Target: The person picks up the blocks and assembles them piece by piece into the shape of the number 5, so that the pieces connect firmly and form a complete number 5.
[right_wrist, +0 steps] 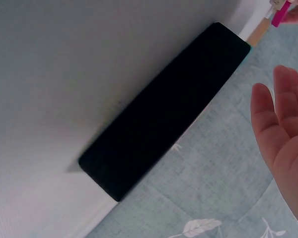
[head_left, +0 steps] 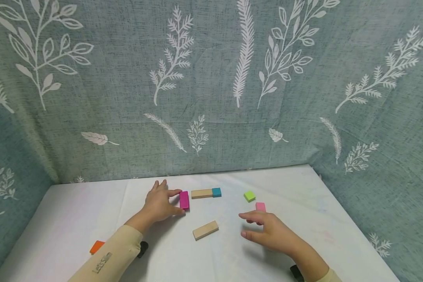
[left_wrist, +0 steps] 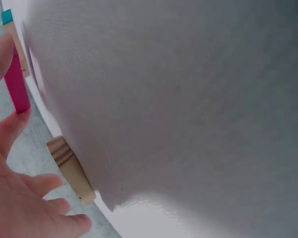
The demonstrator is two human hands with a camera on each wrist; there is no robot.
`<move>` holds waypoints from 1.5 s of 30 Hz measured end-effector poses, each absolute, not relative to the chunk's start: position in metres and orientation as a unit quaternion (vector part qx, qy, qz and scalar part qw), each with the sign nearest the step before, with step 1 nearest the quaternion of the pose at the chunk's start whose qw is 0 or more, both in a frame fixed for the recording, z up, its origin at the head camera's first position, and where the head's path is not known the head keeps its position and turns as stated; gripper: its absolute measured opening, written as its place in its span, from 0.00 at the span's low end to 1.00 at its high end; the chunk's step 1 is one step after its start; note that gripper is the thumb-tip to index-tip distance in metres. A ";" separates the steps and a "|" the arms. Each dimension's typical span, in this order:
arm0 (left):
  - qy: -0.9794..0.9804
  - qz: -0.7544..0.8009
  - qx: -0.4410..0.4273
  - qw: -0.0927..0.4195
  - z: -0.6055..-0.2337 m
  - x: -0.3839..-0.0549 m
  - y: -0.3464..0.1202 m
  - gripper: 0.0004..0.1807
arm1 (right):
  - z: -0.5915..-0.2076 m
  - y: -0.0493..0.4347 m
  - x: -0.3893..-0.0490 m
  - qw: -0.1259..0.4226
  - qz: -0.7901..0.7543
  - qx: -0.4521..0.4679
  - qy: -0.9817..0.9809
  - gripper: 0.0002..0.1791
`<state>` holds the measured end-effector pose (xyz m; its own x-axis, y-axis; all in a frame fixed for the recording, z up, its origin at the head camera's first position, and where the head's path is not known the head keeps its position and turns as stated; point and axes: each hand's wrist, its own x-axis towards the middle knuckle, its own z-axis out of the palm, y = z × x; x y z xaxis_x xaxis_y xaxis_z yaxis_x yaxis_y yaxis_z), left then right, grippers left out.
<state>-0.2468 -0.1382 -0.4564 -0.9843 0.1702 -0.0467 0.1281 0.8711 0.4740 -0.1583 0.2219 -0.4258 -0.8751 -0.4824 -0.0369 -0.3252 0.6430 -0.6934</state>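
My left hand [head_left: 159, 203] pinches a magenta block [head_left: 184, 200] by its two ends, between thumb and index finger. In the left wrist view the magenta block [left_wrist: 17, 87] shows between those fingertips. Just right of it lies a wooden block [head_left: 201, 194] with a blue block [head_left: 216, 192] at its right end. Another wooden block [head_left: 205, 230] lies nearer the front. My right hand [head_left: 269, 231] hovers with fingers apart, holding nothing. Partly behind it sits a pink block [head_left: 260, 206], with a lime green block [head_left: 249, 196] farther back.
An orange block [head_left: 96, 247] is partly covered by the left sleeve [head_left: 109, 250]. A white cloth [head_left: 229, 258] covers the table. Patterned grey-green curtain [head_left: 211, 90] rises behind and on both sides. In the right wrist view a long black shape [right_wrist: 164, 114] hides much of the table.
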 end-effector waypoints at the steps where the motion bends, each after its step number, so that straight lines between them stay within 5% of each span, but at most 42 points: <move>1: 0.967 0.240 0.074 0.048 -0.456 -0.248 -0.138 0.41 | -0.426 0.222 -0.159 0.111 -0.358 -0.222 0.900 0.33; 22: 0.969 0.225 0.058 0.085 -0.458 -0.254 -0.132 0.40 | -0.429 0.224 -0.159 0.128 -0.351 -0.220 0.901 0.34; 38: 0.968 0.225 0.062 0.088 -0.459 -0.258 -0.123 0.40 | -0.434 0.216 -0.153 0.250 -0.240 -0.216 0.913 0.37; 45: 0.968 0.223 0.060 0.093 -0.459 -0.259 -0.127 0.40 | -0.423 0.185 -0.170 0.171 -0.132 -0.289 0.933 0.36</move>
